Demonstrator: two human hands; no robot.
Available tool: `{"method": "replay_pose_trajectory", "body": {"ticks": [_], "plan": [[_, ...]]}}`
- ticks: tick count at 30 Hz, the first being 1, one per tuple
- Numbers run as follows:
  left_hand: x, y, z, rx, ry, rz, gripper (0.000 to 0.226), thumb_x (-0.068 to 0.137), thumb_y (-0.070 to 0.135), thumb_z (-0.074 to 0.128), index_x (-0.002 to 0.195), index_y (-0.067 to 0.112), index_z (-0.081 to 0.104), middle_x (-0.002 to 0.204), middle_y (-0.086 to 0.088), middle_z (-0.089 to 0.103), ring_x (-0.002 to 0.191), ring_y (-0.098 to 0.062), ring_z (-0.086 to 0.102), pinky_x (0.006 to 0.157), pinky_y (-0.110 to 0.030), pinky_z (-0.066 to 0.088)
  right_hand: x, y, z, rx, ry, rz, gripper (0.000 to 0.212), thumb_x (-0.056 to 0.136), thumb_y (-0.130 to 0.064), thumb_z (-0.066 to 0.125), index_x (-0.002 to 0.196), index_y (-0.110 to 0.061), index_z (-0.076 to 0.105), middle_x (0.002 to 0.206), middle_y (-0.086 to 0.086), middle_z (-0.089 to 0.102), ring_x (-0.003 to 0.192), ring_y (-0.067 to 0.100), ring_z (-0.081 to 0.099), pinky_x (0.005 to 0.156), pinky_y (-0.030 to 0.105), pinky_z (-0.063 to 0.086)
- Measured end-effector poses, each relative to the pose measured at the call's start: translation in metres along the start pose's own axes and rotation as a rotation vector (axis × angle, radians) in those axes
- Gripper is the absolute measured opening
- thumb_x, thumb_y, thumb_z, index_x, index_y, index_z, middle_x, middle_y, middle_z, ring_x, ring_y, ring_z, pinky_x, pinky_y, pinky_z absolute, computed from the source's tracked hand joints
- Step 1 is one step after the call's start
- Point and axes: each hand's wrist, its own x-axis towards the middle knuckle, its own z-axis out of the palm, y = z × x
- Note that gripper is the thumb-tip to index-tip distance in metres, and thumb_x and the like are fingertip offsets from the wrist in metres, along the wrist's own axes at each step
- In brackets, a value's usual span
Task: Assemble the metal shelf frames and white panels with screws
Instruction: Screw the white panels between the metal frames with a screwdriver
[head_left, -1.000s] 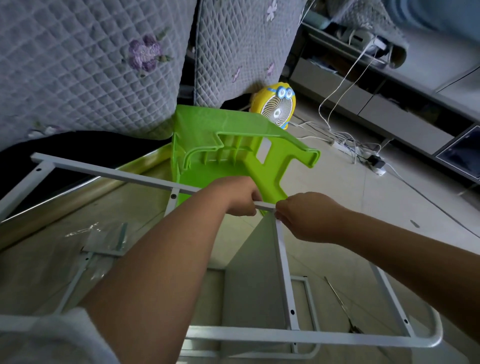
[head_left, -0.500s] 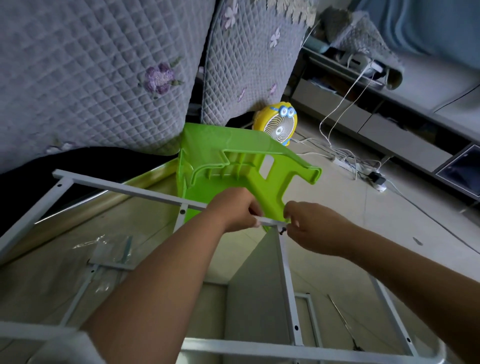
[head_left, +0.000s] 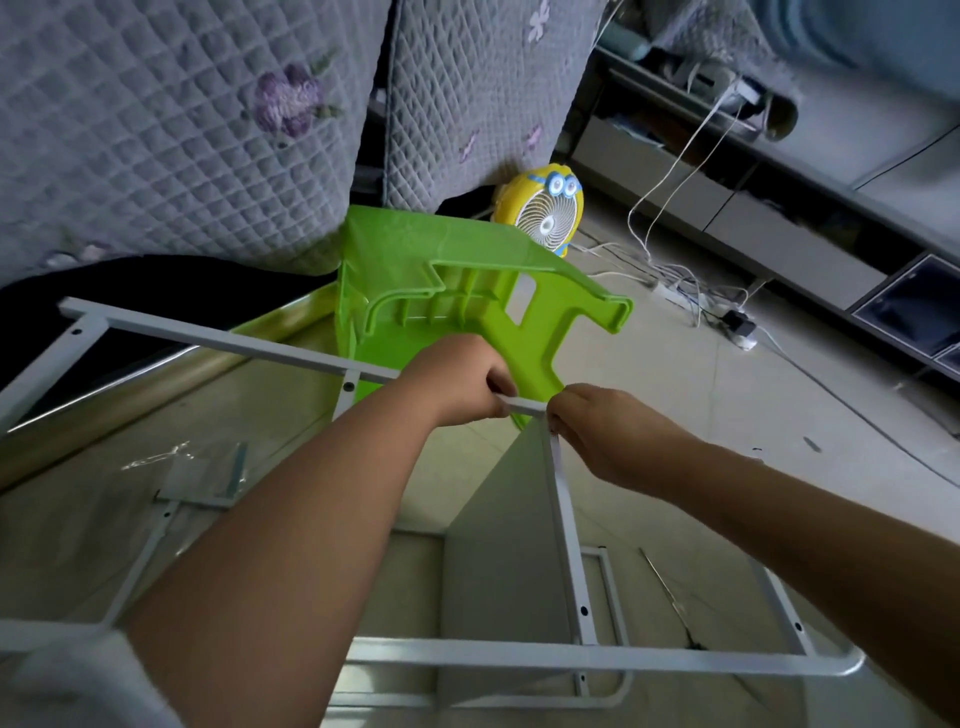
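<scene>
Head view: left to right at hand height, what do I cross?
Order: white frame, its left corner → left hand, gripping the frame's top bar → right hand, at the frame's joint → dark glass cabinet door.

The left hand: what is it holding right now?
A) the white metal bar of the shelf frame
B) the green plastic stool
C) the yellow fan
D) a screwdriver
A: the left hand has its fingers curled round the white metal bar, while the green stool lies behind it and the yellow fan stands farther back on the floor.
</scene>
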Motion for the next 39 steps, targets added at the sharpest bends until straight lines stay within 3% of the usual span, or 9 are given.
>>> {"method": "replay_pose_trajectory", "body": {"ticks": [4,9,16,22,24,27,32,36,39], "plan": [[0.0,-0.001,0.001,-0.007,0.005,-0.003,0.029,0.079,0.019,0.07,0.107,0.015,0.07,0.108,-0.001,0.069,0.101,-0.014,0.062,0.087,-0.028,0.048,0.004,-0.015,0.012,-0.062,0.024,0.18,0.023,0.099,-0.02,0.029,0.111,-0.006,0.044,0.115,0.014,0.052,0.104,0.031,0.054,0.07,0.035,0.033],[0.001,-0.002,0.002,0.006,0.006,-0.013,0.029,0.078,0.02,0.071,0.107,0.017,0.071,0.107,0.0,0.07,0.099,-0.013,0.063,0.084,-0.023,0.049,0.007,-0.023,0.015,-0.06,-0.053,0.37,0.021,0.093,-0.011,0.04,0.111,-0.007,0.05,0.116,0.014,0.059,0.108,0.031,0.057,0.083,0.036,0.044],[-0.005,0.001,0.0,0.132,-0.02,-0.001,0.027,0.085,0.023,0.063,0.111,0.02,0.068,0.11,0.0,0.067,0.102,-0.017,0.059,0.08,-0.025,0.045,0.014,-0.023,0.017,0.097,-0.075,0.401,0.033,0.1,-0.019,0.027,0.114,-0.005,0.054,0.116,0.018,0.058,0.109,0.032,0.055,0.086,0.036,0.044],[-0.017,0.001,0.005,0.371,-0.083,0.021,0.045,0.081,0.007,0.054,0.125,0.015,0.056,0.124,-0.007,0.058,0.12,-0.024,0.045,0.096,-0.029,0.04,-0.049,0.021,-0.006,0.285,-0.002,0.372,0.037,0.099,-0.034,0.033,0.065,-0.018,0.038,0.098,0.018,0.06,0.098,0.029,0.055,0.07,0.032,0.033],[-0.024,0.011,0.015,0.403,0.09,0.142,0.045,0.072,0.001,0.048,0.115,0.005,0.063,0.115,-0.012,0.063,0.114,-0.031,0.052,0.096,-0.035,0.043,-0.078,0.043,-0.003,0.229,-0.014,0.386,0.039,0.098,-0.032,0.035,0.06,-0.023,0.027,0.08,0.007,0.051,0.084,0.025,0.051,0.066,0.03,0.031],[-0.027,0.035,0.04,0.435,0.296,0.369,0.046,0.063,0.014,0.035,0.089,0.001,0.071,0.086,-0.014,0.069,0.087,-0.031,0.063,0.074,-0.04,0.054,-0.121,0.08,0.014,0.261,0.12,0.458,0.028,0.095,-0.022,0.042,0.068,-0.015,0.047,0.073,0.001,0.045,0.075,0.023,0.046,0.067,0.031,0.035],[-0.011,0.121,0.111,0.418,0.157,0.591,0.036,0.073,0.019,0.04,0.082,0.001,0.069,0.085,-0.016,0.066,0.09,-0.027,0.052,0.083,-0.033,0.037,-0.181,0.134,0.076,0.484,0.396,0.694,0.017,0.09,-0.008,0.05,0.089,0.004,0.062,0.085,0.012,0.057,0.074,0.022,0.048,0.067,0.028,0.036],[0.016,0.177,0.16,0.391,0.0,0.548,0.047,0.077,0.032,0.037,0.089,0.0,0.07,0.089,-0.019,0.067,0.088,-0.035,0.064,0.08,-0.037,0.051,-0.21,0.156,0.147,0.557,0.197,0.84,0.021,0.094,-0.015,0.044,0.098,-0.001,0.059,0.095,0.012,0.059,0.078,0.023,0.049,0.067,0.026,0.034],[0.04,0.193,0.18,0.414,-0.059,0.429,0.059,0.08,0.04,0.031,0.102,-0.003,0.065,0.108,-0.023,0.062,0.109,-0.037,0.054,0.096,-0.041,0.041,-0.222,0.167,0.202,0.595,0.007,0.909,0.025,0.096,-0.019,0.04,0.101,-0.002,0.058,0.101,0.015,0.062,0.079,0.022,0.05,0.064,0.025,0.031]]}}
